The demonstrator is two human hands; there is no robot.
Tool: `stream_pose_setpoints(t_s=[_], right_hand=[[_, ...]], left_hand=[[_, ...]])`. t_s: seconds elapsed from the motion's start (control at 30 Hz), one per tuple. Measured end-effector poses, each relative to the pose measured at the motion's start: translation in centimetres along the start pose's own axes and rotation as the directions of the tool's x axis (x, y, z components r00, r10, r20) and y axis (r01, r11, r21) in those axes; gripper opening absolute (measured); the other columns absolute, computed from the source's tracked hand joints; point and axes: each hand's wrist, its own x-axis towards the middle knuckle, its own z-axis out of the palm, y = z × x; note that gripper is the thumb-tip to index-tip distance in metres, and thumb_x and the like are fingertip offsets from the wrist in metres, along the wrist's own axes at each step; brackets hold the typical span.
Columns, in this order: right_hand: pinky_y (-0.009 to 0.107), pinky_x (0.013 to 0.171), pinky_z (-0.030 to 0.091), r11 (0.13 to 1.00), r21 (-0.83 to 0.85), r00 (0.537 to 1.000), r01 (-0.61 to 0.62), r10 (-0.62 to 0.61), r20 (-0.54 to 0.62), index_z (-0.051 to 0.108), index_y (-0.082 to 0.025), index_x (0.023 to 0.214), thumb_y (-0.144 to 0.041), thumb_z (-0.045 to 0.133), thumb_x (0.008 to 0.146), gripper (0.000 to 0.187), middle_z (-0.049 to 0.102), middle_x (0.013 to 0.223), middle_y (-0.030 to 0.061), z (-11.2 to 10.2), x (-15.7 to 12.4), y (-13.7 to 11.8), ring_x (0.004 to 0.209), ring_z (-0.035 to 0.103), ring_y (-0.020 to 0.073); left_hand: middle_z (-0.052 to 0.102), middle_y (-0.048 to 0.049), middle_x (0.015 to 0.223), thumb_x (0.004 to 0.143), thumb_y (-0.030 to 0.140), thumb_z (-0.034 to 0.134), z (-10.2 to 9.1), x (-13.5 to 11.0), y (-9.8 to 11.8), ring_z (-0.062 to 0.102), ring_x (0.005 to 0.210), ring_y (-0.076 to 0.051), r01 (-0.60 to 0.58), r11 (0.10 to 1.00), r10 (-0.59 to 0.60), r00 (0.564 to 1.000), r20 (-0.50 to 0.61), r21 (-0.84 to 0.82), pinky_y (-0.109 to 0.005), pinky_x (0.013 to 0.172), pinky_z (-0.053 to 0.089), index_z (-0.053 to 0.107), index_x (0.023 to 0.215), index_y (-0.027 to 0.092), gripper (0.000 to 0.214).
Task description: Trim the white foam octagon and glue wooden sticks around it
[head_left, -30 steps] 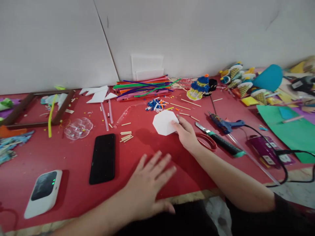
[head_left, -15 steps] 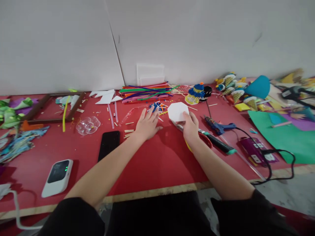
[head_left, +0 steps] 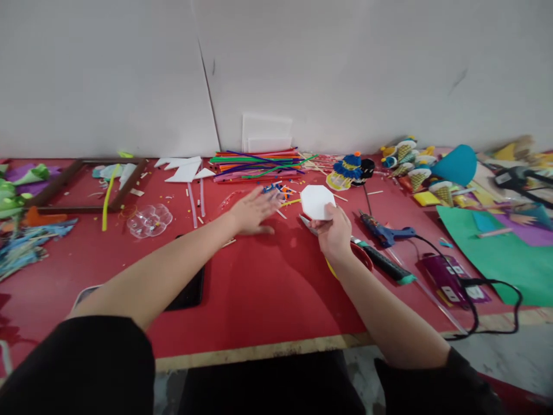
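Observation:
In my right hand [head_left: 336,233] is a white eight-sided piece of card [head_left: 317,202], pinched at its lower right edge between thumb and fingers. Scissors [head_left: 363,253] with red and yellow handles lie partly hidden under that hand, and a black and green cutter-like tool [head_left: 386,262] is beside them. My left hand [head_left: 256,212] is stretched out with fingers spread, palm down over the red table [head_left: 259,294]. Just beyond its fingertips lies a small heap of blue and orange bits [head_left: 279,191]. A black phone [head_left: 190,291] is partly covered by my left forearm.
Coloured pipe cleaners [head_left: 259,164] are piled by the wall. A blue glue gun [head_left: 384,229] lies to the right, corded towards a purple power strip [head_left: 451,276]. Green paper [head_left: 488,253] covers the right end. A clear flower-shaped tray [head_left: 150,221] and a brown frame [head_left: 73,208] are at left.
My left hand has shifted slightly left, its forearm now lying across the phone and the white device. My right hand keeps hold of the white card. The view has shifted a little.

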Motion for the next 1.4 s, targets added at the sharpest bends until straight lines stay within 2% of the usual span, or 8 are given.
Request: stream_pose_setpoints(t_s=[0.27,0.4,0.57,0.67,0.87,1.07,1.23,1.4], right_hand=[[0.026,0.047,0.051,0.999,-0.038,0.999,0.000,0.001,0.049,0.043,-0.025,0.070,-0.054,0.072,0.074,0.041,0.049,0.047,-0.0096,0.3,0.0,0.1,0.040,0.048,0.0098],[0.027,0.048,0.051,0.993,-0.117,0.993,0.025,-0.011,0.122,0.046,-0.026,0.078,-0.057,0.065,0.078,0.037,0.056,0.060,-0.0070,0.4,0.0,0.1,0.046,0.051,0.0107],[0.028,0.046,0.048,0.912,-0.383,0.952,0.147,-0.025,0.305,0.055,-0.025,0.092,-0.059,0.064,0.081,0.037,0.062,0.066,-0.0045,0.0,-1.2,0.2,0.048,0.053,0.0130],[0.037,0.066,0.056,0.775,-0.559,0.902,0.296,-0.035,0.429,0.064,-0.024,0.101,-0.046,0.081,0.070,0.042,0.067,0.073,-0.0005,-0.1,-2.5,0.3,0.065,0.062,0.0197],[0.059,0.108,0.040,0.515,-0.665,0.809,0.541,-0.104,0.578,0.058,-0.023,0.061,-0.034,0.070,0.081,0.026,0.067,0.110,0.0121,0.0,-4.0,-0.5,0.114,0.059,0.0344],[0.057,0.114,0.036,0.277,-0.572,0.597,0.772,-0.009,0.802,0.068,-0.030,0.126,-0.024,0.063,0.085,0.042,0.058,0.145,0.0096,0.0,-4.9,-0.8,0.135,0.051,0.0334],[0.038,0.078,0.054,0.196,-0.697,0.720,0.690,-0.091,0.688,0.075,-0.023,0.094,-0.039,0.054,0.096,0.027,0.070,0.070,0.0042,-0.4,-3.5,-2.5,0.069,0.067,0.0220],[0.049,0.094,0.050,-0.014,-0.746,0.745,0.666,-0.043,0.666,0.072,-0.025,0.075,-0.035,0.065,0.084,0.015,0.075,0.095,0.0076,-7.2,2.4,-8.2,0.096,0.070,0.0298]], left_hand=[[0.043,-0.0038,0.162,0.091,0.061,0.056,0.6,-0.3,2.3,0.024,0.156,-0.032,-0.332,0.943,0.331,0.942,0.064,0.022,-0.054,0.127,-0.002,0.052,0.148,0.028,0.065],[0.062,-0.0074,0.145,0.086,0.063,0.064,-0.2,-1.1,3.0,0.042,0.146,-0.036,-0.038,0.998,0.024,0.966,-0.258,-0.050,-0.060,0.125,0.007,0.070,0.126,0.028,0.053],[0.078,-0.0083,0.098,0.103,0.035,0.041,-2.4,-1.9,3.3,0.073,0.086,-0.020,0.295,0.899,-0.431,0.725,-0.537,-0.324,-0.038,0.091,0.054,0.051,0.142,0.018,0.044],[0.069,-0.0132,0.128,0.095,0.026,0.054,-3.2,-3.5,4.3,0.071,0.082,-0.016,0.295,0.839,-0.533,0.611,-0.585,-0.457,-0.031,0.080,0.057,0.025,0.156,0.017,0.068],[0.071,-0.0022,0.077,0.098,0.038,0.050,-3.0,-7.8,5.9,0.067,0.075,-0.018,0.525,0.785,-0.607,0.542,-0.581,-0.329,-0.043,0.100,0.052,0.061,0.079,0.021,0.027],[0.050,-0.0191,0.153,0.095,0.023,0.049,-0.7,-9.7,5.7,0.049,0.141,-0.030,0.442,0.878,-0.470,0.724,-0.505,-0.183,-0.050,0.113,0.044,0.042,0.147,0.015,0.053],[0.058,-0.0191,0.146,0.100,0.042,0.047,0.8,-10.0,6.2,0.050,0.140,-0.034,0.376,0.923,-0.380,0.852,-0.360,-0.084,-0.055,0.116,0.040,0.053,0.141,0.014,0.050],[0.045,-0.0243,0.156,0.096,0.052,0.056,1.9,-10.1,7.4,0.035,0.150,-0.041,0.340,0.940,-0.324,0.918,-0.227,0.033,-0.064,0.119,0.031,0.047,0.149,0.011,0.067]])
